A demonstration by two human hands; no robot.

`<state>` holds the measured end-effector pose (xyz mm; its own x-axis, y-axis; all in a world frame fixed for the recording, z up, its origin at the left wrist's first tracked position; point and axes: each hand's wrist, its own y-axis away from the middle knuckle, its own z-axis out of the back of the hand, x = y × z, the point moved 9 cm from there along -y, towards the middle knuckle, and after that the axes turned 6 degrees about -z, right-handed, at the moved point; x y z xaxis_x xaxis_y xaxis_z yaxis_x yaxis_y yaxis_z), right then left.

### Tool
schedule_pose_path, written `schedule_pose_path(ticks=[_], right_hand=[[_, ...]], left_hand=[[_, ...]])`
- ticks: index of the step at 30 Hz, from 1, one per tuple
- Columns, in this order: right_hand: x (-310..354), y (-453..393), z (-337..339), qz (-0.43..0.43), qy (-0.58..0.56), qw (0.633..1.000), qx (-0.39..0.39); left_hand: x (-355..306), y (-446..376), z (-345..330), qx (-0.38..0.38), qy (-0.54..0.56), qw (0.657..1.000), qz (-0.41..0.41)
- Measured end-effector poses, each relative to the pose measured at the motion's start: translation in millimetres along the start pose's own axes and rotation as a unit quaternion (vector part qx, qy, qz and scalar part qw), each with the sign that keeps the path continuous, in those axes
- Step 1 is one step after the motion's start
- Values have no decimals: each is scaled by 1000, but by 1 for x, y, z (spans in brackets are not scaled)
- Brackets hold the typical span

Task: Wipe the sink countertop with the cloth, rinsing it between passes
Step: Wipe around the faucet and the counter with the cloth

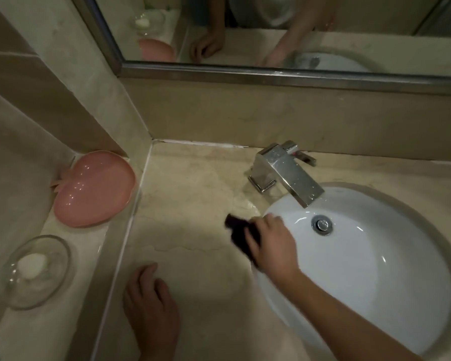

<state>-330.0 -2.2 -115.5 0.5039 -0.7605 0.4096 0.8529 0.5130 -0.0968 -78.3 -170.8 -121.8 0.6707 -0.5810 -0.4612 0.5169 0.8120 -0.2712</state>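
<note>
My right hand (268, 241) pressed the dark cloth (241, 234) on the counter (193, 194) just left of the sink (375, 256), fingers curled over it. My left hand (151, 306) rested further left, fingers relaxed, holding nothing.

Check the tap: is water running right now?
Off, it seems: no stream falls from the faucet spout into the basin.
</note>
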Motion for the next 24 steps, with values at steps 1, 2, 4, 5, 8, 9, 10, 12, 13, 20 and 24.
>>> schedule_pose_path(ticks=[1,2,4,5,8,9,10,12,13,20,24], right_hand=[[-33,-22,10,-103,-33,994,-13],[-59,-34,20,-186,-88,978,-24],[-83,-43,37,-255,-199,945,-52],[-84,-46,42,-253,-220,940,-60],[-81,-48,33,-263,-233,936,-29],[-79,-49,28,-258,-226,939,-25],[-81,-51,23,-253,-233,938,-28],[-88,-59,19,-248,-279,927,-31],[-92,-63,19,-237,-286,928,-35],[-74,-86,48,-56,-52,992,-100],[-138,-118,55,-232,-9,970,-69]], left_hand=[[-1,0,0,-3,-6,1000,-1],[-2,1,1,-6,-16,1000,5],[-6,4,1,-16,-23,999,40],[-13,4,-1,-19,-17,998,56],[-63,-10,-28,23,51,998,38],[-86,-16,-39,38,82,996,12],[-108,-19,-50,53,107,993,-16],[-137,-24,-66,80,111,989,-61],[-141,-25,-73,86,95,989,-73],[-133,-26,-79,70,46,994,-66],[-130,-26,-80,68,50,995,-59]])
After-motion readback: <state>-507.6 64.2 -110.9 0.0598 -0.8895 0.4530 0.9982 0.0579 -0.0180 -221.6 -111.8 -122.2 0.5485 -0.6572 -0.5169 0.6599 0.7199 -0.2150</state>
